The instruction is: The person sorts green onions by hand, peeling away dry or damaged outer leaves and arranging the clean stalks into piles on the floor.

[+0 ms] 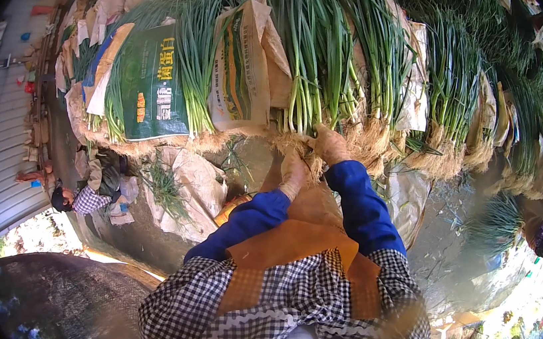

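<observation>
Long green scallions [303, 99] with white lower stems and pale, stringy roots lie in a thick bunch in front of me. My right hand [332, 146] is closed around the lower stems just above the roots. My left hand [294, 171] reaches up from below into the root ends of the same bunch, to the left of my right hand. Its fingers are hidden among the roots, so their grip does not show. Both forearms wear blue sleeves.
Left of the bunch, a beige printed sack [246, 66] and a green printed sack [154, 82] cover more scallions. Further scallion bunches [453, 103] line the right. Pale sheeting [182, 189] lies on the ground, and another person [84, 200] is at the far left.
</observation>
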Motion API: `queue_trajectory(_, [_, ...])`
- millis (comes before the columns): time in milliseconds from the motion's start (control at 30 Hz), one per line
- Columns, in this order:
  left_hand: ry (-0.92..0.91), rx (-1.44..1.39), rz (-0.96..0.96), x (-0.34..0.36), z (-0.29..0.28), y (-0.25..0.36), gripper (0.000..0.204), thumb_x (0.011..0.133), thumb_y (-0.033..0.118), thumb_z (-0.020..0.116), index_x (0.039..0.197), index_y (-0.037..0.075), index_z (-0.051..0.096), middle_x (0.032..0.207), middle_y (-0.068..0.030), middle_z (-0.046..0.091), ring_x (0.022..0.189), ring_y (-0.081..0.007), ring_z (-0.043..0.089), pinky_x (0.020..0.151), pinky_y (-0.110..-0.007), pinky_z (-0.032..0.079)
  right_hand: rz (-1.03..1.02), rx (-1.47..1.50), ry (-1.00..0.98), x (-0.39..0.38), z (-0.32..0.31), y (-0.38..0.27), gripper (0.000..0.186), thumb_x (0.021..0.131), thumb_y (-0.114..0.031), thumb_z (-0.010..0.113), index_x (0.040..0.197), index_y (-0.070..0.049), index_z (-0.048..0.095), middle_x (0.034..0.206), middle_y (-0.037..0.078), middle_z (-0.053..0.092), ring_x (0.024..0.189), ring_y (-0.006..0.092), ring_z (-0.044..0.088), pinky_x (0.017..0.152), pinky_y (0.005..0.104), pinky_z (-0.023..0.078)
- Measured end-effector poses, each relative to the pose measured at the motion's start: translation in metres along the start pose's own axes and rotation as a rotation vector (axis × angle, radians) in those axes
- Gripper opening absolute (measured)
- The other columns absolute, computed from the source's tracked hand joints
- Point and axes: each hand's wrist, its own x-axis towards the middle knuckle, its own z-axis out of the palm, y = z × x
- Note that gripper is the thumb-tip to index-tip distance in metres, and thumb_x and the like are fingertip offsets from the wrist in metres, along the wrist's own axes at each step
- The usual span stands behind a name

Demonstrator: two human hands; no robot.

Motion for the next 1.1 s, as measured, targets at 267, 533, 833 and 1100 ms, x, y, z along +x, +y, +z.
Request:
queue_trajectory(267, [-0.080, -0.455, -0.125, 0.008, -0.027, 0.002, 0.051, 0.074, -0.004, 0.064, 0.120, 0.000, 0.042, 0.107, -0.0071, 0.053, 0.090, -0.0154, 0.053, 0.079, -0.027, 0.046, -0.130, 0.762, -0.620, -0.125, -0.025, 0.019, 0.030, 0.087, -0.035, 0.055, 0.081, -0.006, 0.055, 0.065, -0.001, 0.047, 0.064, 0.0096, 0.044, 0.059, 0.0266, 0.039])
queue_trajectory(533, [-0.162, -0.613, -0.149, 0.007, -0.029, -0.001, 0.059, 0.073, -0.011, 0.061, 0.125, 0.002, 0.037, 0.111, -0.0089, 0.050, 0.092, -0.0203, 0.055, 0.082, -0.030, 0.048, 0.212, 0.011, -0.254, -0.154, 0.006, 0.130, 0.037, 0.084, -0.042, 0.052, 0.099, -0.010, 0.063, 0.091, 0.016, 0.063, 0.088, 0.0301, 0.061, 0.074, 0.0407, 0.048])
queue_trajectory(833, [-0.457, -0.584, -0.029, -0.047, -0.044, 0.101, 0.029, 0.083, 0.010, 0.056, 0.109, -0.003, 0.057, 0.110, -0.0066, 0.058, 0.102, -0.0147, 0.053, 0.091, -0.027, 0.041, 0.095, 1.673, -0.276, -0.028, 0.043, 0.050, 0.047, 0.088, -0.029, 0.051, 0.128, -0.006, 0.042, 0.115, 0.013, 0.053, 0.100, 0.0213, 0.054, 0.086, 0.0324, 0.043])
queue_trajectory(1100, [-0.748, 0.102, -0.176, -0.021, -0.109, 0.092, 0.069, 0.082, 0.048, 0.055, 0.130, 0.001, 0.038, 0.134, -0.0138, 0.039, 0.122, -0.0212, 0.037, 0.095, -0.029, 0.037, 0.246, 1.979, -0.248, -0.021, 0.066, 0.060, 0.047, 0.088, -0.032, 0.049, 0.125, -0.002, 0.044, 0.108, 0.007, 0.054, 0.089, 0.0166, 0.056, 0.078, 0.0312, 0.048])
